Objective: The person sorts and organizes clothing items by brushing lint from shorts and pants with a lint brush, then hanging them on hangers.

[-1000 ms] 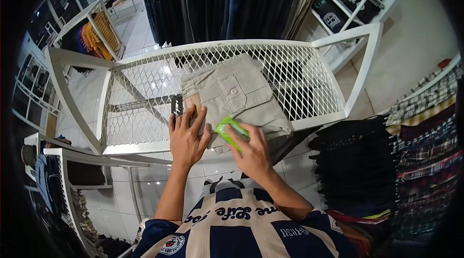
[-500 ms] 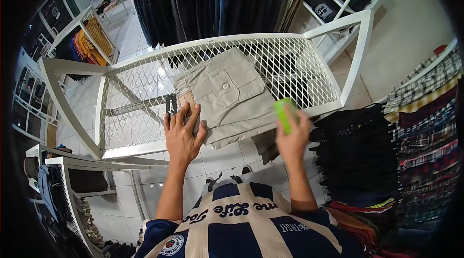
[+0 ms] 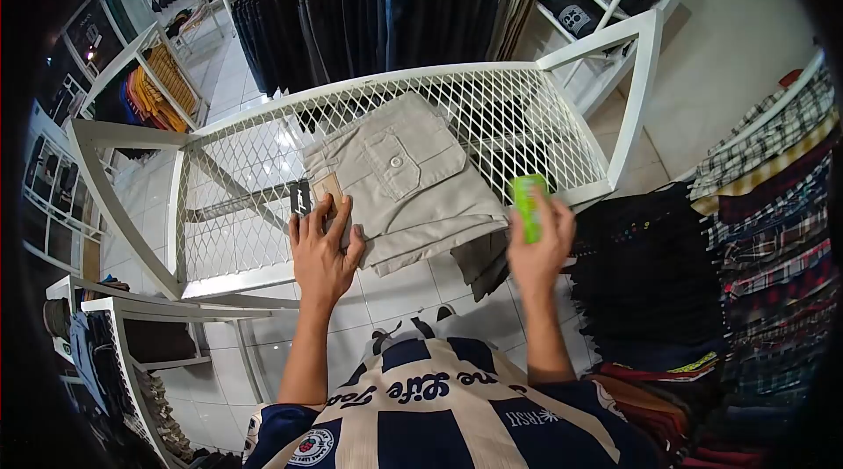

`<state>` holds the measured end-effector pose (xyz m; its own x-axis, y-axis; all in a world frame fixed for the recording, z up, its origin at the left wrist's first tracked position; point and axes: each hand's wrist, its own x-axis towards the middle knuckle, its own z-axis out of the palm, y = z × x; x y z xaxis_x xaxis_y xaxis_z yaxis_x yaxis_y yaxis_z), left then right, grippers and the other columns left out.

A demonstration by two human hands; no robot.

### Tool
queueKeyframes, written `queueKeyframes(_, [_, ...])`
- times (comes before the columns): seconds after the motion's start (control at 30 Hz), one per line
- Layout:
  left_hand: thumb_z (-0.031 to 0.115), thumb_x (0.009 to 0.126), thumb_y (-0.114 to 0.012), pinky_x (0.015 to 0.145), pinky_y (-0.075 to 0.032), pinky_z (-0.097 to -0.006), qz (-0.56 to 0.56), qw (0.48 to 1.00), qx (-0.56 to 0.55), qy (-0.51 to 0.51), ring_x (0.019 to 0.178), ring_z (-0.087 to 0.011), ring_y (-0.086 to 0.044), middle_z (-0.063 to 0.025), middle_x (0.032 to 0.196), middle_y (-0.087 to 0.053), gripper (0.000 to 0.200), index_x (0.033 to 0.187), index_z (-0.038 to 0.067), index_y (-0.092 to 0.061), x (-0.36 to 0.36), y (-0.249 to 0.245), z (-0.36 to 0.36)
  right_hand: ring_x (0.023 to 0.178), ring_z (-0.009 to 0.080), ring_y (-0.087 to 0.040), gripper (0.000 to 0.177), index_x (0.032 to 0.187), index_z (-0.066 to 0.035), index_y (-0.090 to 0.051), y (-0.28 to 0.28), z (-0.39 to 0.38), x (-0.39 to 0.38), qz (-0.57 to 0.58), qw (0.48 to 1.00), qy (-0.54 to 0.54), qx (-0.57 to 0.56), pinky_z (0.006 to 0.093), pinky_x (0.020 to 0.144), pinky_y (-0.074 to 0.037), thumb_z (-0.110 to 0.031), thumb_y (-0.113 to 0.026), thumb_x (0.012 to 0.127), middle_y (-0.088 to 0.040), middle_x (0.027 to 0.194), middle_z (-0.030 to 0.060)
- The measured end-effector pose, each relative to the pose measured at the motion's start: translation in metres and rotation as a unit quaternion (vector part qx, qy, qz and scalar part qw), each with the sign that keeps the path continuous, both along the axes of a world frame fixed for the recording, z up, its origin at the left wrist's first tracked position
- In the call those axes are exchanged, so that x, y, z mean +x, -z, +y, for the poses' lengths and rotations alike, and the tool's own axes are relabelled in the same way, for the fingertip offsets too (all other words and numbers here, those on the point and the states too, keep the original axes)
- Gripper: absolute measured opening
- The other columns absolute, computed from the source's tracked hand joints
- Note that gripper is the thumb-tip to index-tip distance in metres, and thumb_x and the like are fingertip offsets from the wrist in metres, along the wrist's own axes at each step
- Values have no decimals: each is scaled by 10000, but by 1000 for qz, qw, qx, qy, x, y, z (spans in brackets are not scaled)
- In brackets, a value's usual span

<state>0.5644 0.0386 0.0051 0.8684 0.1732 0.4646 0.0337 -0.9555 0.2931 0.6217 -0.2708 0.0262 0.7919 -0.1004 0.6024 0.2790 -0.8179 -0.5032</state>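
Folded beige cargo trousers (image 3: 413,179) lie on a white wire-mesh table (image 3: 246,197), one leg hanging over the near edge. My left hand (image 3: 320,245) lies flat on the near left corner of the trousers, fingers spread, next to a brown tag (image 3: 327,190) and a black hang tag (image 3: 300,198). My right hand (image 3: 542,245) is raised to the right of the trousers, off the cloth, gripping a small green object (image 3: 529,203) upright.
A rail of dark hanging trousers (image 3: 386,3) stands behind the table. Stacks of dark and plaid folded clothes (image 3: 702,267) fill the right side. White shelving with folded garments (image 3: 149,74) stands on the left. Tiled floor shows beneath.
My right hand carried the green object from the trousers' near edge out to the right and lifted it. My left hand stayed pressed on the trousers' corner.
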Motion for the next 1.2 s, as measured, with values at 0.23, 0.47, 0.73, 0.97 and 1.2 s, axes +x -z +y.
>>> queueKeyframes(0.23, [335,938,-630,1177,-292,-566,1,1000,16,2,1224,-325,-569,-157,1369,-611,482,1394,184,-661,-1,1,2,1184,359,-561,615,1413,-179,-633,29,56,-25,5,981,-192,-42,477,1005,-441,-119,-770,816,-573,1334,140])
queueKeyframes(0.47, [336,957,-606,1202,-268,-547,8,1000,5,1,1267,-316,-547,-130,1390,-598,483,1419,198,-641,-3,0,0,1125,342,-569,516,1352,-122,-672,2,30,-9,-40,994,-101,19,460,974,-462,-172,-788,851,-584,1249,150])
queueKeyframes(0.73, [352,932,-640,1167,-307,-555,-7,1000,2,8,1199,-315,-572,-150,1350,-610,483,1376,166,-672,-4,0,0,1142,356,-534,483,1321,-91,-679,-4,13,46,12,997,2,-75,483,991,-426,-145,-773,850,-578,1165,172])
queueKeyframes(0.97, [370,933,-640,1156,-323,-573,-11,1000,6,7,1187,-309,-584,-139,1348,-612,481,1364,159,-675,-4,-1,1,1196,346,-561,455,1320,-143,-685,7,142,96,-4,943,-329,-49,447,1025,-460,-151,-760,871,-603,1231,156])
queueKeyframes(1.2, [389,945,-621,1185,-285,-560,-13,1000,-2,4,1248,-307,-559,-142,1376,-600,496,1391,175,-659,-3,5,3,1094,381,-595,413,1209,-131,-722,4,110,215,21,989,-139,-51,496,986,-453,-254,-809,824,-646,1145,187])
